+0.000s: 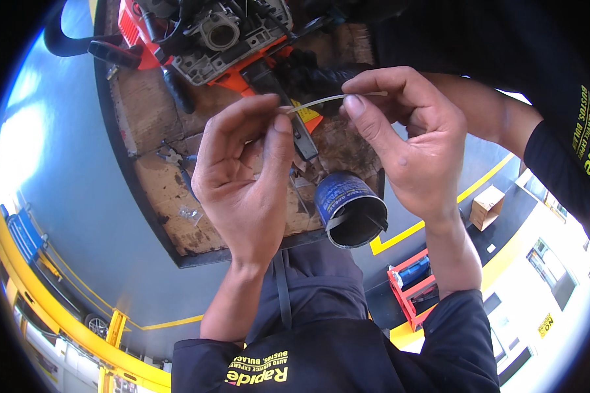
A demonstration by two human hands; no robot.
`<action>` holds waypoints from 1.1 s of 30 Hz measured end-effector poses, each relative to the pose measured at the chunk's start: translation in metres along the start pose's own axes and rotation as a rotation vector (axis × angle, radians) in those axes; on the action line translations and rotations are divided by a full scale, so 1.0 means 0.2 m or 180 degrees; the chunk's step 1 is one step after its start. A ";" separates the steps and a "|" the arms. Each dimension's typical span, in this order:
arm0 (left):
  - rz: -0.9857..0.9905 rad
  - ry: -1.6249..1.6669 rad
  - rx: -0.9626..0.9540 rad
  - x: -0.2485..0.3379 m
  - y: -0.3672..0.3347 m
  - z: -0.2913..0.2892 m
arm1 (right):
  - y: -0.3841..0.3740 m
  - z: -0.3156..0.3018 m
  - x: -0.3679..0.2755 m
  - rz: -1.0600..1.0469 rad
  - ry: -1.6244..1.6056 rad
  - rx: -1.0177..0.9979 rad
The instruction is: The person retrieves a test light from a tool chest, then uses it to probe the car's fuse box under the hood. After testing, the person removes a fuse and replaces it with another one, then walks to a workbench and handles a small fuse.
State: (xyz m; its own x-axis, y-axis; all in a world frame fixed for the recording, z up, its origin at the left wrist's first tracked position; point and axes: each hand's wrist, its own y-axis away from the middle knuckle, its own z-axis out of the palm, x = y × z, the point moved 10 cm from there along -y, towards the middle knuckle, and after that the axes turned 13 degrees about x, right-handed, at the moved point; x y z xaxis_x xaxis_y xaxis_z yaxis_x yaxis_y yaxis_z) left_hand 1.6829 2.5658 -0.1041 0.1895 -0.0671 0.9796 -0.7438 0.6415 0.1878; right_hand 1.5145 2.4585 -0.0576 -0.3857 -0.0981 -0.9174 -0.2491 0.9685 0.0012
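Observation:
A thin, pale, bent strip (324, 100) spans the gap between my two hands, slightly arched. My left hand (242, 164) pinches its left end between thumb and fingertips. The other end is in my right hand (416, 137), pinched between thumb and index finger, with a short tip sticking out past the thumb. Beyond the hands lies an orange and black machine (242, 62) with its grey metal engine parts exposed. Below and between my hands, a blue can (349, 208) leans with its open, dark mouth toward me; neither hand touches it.
The worktop (160, 190) has stained cardboard and a dark raised rim. Pliers (172, 156) and a small clear plastic piece (190, 215) lie left of my left hand. A co-worker's arm (488, 111) reaches in from the right, behind my right hand. A red cart (413, 288) stands on the floor.

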 end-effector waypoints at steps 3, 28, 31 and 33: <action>-0.0217 0.0132 0.0064 -0.03 0.00 -0.01 | -0.06 -0.03 -0.04 -0.0300 0.0322 0.0122; -0.2901 0.2908 -0.0646 -0.60 -0.14 0.09 | -0.32 0.15 -0.12 -0.0090 0.0995 0.0088; -0.2990 0.2946 -0.0431 -0.63 -0.13 0.08 | -0.28 0.16 -0.11 -0.0036 0.1287 0.0123; -0.2990 0.2874 -0.0269 -0.65 -0.12 0.07 | -0.31 0.16 -0.09 0.0061 0.1065 0.0050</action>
State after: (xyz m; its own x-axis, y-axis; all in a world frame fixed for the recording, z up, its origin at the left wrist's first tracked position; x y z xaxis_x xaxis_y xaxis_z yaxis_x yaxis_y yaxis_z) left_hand 1.6672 2.5487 -0.2341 0.9970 -0.0006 0.0777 -0.0567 0.6785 0.7324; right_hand 1.5657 2.4082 -0.0537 -0.6611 -0.1469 -0.7358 -0.2261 0.9741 0.0087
